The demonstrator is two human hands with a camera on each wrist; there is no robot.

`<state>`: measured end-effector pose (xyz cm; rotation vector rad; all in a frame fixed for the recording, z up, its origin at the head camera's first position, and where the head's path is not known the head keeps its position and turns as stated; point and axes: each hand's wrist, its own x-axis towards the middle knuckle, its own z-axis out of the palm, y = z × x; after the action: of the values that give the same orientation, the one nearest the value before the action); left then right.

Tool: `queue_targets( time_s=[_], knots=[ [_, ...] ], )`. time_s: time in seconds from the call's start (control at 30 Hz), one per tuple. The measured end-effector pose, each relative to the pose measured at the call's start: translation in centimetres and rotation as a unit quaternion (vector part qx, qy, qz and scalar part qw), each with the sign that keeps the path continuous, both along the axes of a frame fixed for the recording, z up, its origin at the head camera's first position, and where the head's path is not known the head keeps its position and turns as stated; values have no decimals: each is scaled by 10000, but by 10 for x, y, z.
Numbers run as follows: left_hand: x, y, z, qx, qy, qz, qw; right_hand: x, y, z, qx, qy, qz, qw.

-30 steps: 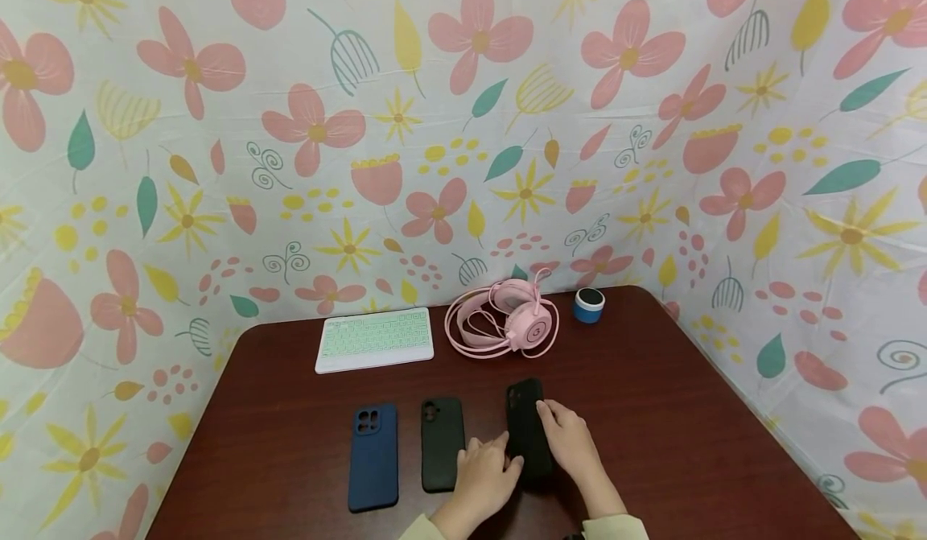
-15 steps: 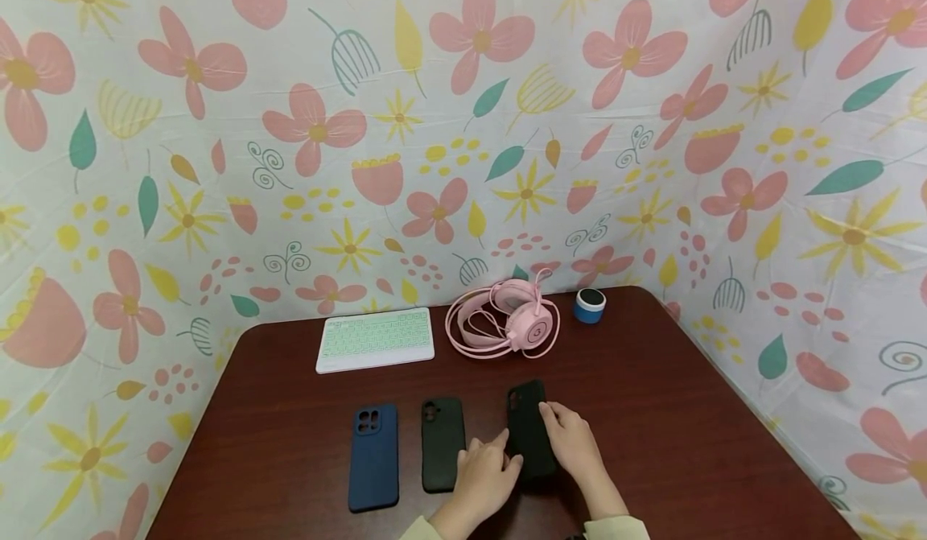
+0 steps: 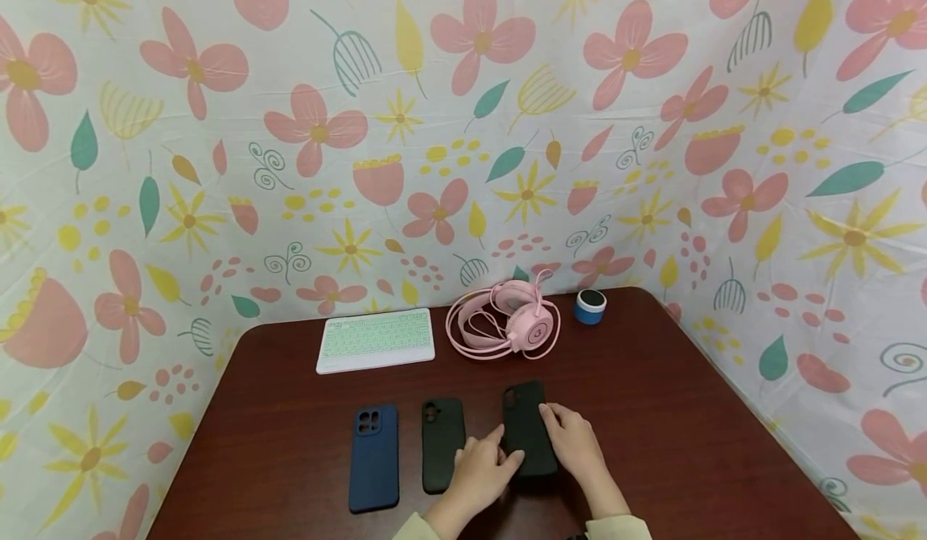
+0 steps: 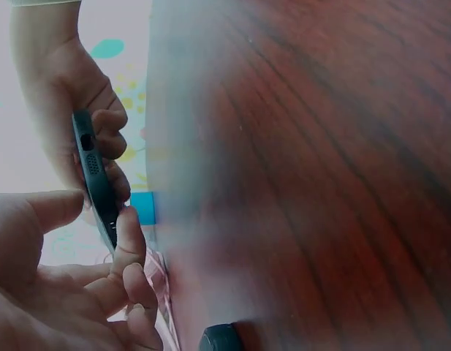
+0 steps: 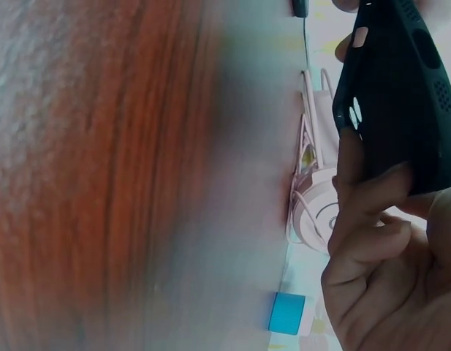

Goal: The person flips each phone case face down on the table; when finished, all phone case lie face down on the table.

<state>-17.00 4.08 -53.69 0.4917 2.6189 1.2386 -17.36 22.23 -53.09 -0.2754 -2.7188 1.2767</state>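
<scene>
Both hands hold a black phone case (image 3: 530, 437) just above the table, its camera cutout at the far end. My right hand (image 3: 576, 445) grips its right long edge, the thumb on the back and curled fingers beneath. At the lower left edge, my left hand (image 3: 478, 473) pinches the case between thumb and index finger. The left wrist view shows the case (image 4: 97, 172) edge-on, with port and speaker holes. Its inner side (image 5: 389, 110) looks hollow in the right wrist view. A second dark phone case (image 3: 442, 435) lies beside the left hand, and a blue phone case (image 3: 373, 459) farther left.
On the brown table (image 3: 673, 443), a white keyboard (image 3: 376, 340) with green keys lies at the back left. Pink headphones (image 3: 525, 323) lie at the back middle, cable looped around them. A small blue-and-white round speaker (image 3: 590, 307) stands right of them. Floral cloth (image 3: 434, 162) hangs behind.
The held case has turned slightly, its far end shifting a little left. My left fingers have moved slightly left with its edge. The right hand has barely moved.
</scene>
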Motion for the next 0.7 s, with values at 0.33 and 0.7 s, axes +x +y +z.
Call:
queue_targets(
  time_s=[0.33, 0.7],
  knots=[
    [0, -1, 7, 102, 116, 72, 9999, -3, 2, 0, 219, -128, -133, 9996],
    [2, -2, 8, 146, 363, 105, 9992, -4, -2, 0, 411, -61, -338, 9986]
  ],
)
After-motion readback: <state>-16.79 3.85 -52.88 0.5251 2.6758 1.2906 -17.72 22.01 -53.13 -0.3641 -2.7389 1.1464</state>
